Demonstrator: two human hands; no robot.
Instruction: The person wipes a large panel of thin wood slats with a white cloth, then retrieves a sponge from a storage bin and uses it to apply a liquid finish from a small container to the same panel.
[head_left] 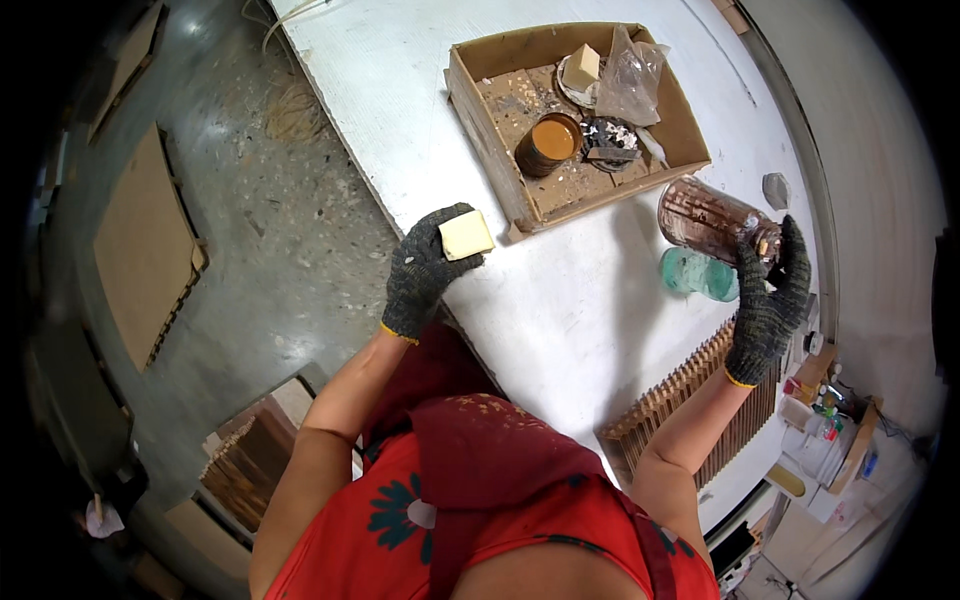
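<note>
My left hand point(425, 265), in a dark knitted glove with a yellow cuff, is closed around a pale yellow sponge block point(467, 236) near the table's left edge. On the right, my gloved right hand point(770, 305) has its thumb and fingers around the narrow end of a brown-stained clear jar point(705, 217). Whether that jar stands or lies I cannot tell. Right beside it is a greenish translucent container point(697, 274), close to my right fingers.
An open cardboard box point(490, 165) on the white table point(560, 300) holds a brown-filled can point(550, 143), another sponge block point(580, 68) and a plastic bag point(632, 75). Slatted wooden pieces point(680, 395) lie under my right forearm. Brown boards point(150, 250) are at left.
</note>
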